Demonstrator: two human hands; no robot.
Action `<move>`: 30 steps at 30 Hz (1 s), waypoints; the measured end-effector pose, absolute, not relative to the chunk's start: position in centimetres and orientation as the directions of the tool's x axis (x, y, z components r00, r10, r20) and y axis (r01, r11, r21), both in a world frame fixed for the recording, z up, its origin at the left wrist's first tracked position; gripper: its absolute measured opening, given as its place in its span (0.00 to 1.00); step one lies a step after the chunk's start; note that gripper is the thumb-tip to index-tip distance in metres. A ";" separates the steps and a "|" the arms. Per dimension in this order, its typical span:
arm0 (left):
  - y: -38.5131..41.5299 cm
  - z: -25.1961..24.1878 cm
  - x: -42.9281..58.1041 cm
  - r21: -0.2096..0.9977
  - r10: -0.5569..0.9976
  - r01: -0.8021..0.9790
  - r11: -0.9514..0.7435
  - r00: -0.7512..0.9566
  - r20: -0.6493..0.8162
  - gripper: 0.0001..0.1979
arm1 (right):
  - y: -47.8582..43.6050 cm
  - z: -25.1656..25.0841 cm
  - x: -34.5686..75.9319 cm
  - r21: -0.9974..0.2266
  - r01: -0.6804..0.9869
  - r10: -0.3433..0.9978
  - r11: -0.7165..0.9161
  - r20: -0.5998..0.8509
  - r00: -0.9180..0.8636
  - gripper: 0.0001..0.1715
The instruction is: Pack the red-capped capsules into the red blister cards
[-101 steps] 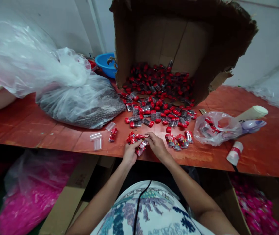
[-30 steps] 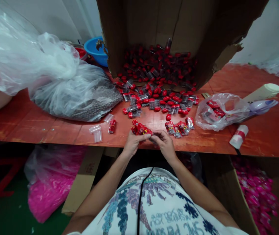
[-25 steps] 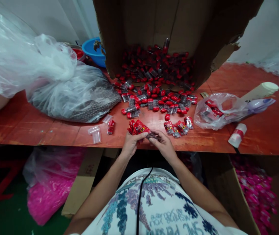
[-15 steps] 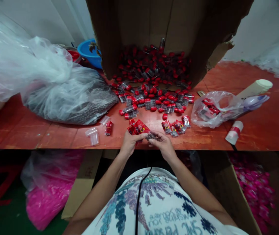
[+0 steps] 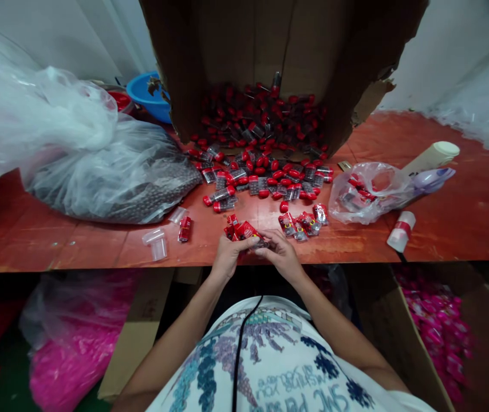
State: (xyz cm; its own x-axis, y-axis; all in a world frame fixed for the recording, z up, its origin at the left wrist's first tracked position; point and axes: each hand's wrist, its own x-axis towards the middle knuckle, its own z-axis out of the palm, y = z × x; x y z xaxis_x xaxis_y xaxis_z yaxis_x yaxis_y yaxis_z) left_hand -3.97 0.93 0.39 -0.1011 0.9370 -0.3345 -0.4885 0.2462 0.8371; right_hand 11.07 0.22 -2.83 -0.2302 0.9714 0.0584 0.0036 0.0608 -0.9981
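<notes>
Close to the table's front edge, my left hand (image 5: 226, 256) is closed on a small red printed packet (image 5: 247, 230), with more red pieces bunched behind its fingers. The fingers of my right hand (image 5: 284, 256) pinch the packet's grey lower end from the other side; the exact contact is partly hidden. Just beyond my right hand lie several similar red-and-clear packets (image 5: 300, 224). Further back, many small clear bottles with red caps (image 5: 261, 186), filled with dark grains, spill out of a cardboard box (image 5: 265, 40).
At left slumps a clear bag of dark beads (image 5: 141, 189), near a blue basin (image 5: 145, 94). Empty clear tubes (image 5: 158, 247) and a red roll (image 5: 185, 229) lie nearby. At right are a plastic bag (image 5: 358, 197), a pale cylinder (image 5: 436, 154) and a white roll (image 5: 401, 230).
The camera view has shifted slightly, moving the scene a little left. Both hands still hold the red packet, which now tips lower and flatter between the fingers.
</notes>
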 end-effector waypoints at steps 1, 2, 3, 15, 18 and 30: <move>0.8 0.3 -3.8 0.829 0.932 -0.486 0.277 -0.074 -0.355 0.16 | 0.2 -2.9 11.0 -0.998 0.003 0.977 0.062 0.060 -0.205 0.23; 0.7 0.2 -3.7 0.822 0.926 -0.481 0.305 -0.054 -0.375 0.15 | 0.2 -2.9 10.8 -0.998 0.003 0.983 0.060 0.059 -0.177 0.20; 0.7 0.1 -3.5 0.816 0.920 -0.474 0.331 -0.032 -0.391 0.14 | 0.1 -3.0 10.7 -0.998 0.010 0.987 0.062 0.060 -0.149 0.18; 1.1 -1.2 -4.7 0.629 0.883 -0.706 0.326 -0.011 -0.470 0.22 | 3.8 -3.2 20.2 -0.717 0.696 0.863 0.035 0.372 0.340 0.23; 1.0 -1.5 -4.5 0.638 0.881 -0.713 0.292 -0.059 -0.469 0.21 | 3.6 -2.3 18.1 -0.622 0.769 0.851 0.148 0.476 0.221 0.19; 0.8 -2.5 -7.4 0.695 0.851 -0.710 0.115 -0.290 -0.437 0.15 | 4.4 -3.5 5.2 -0.827 0.394 0.883 0.402 0.235 -0.406 0.19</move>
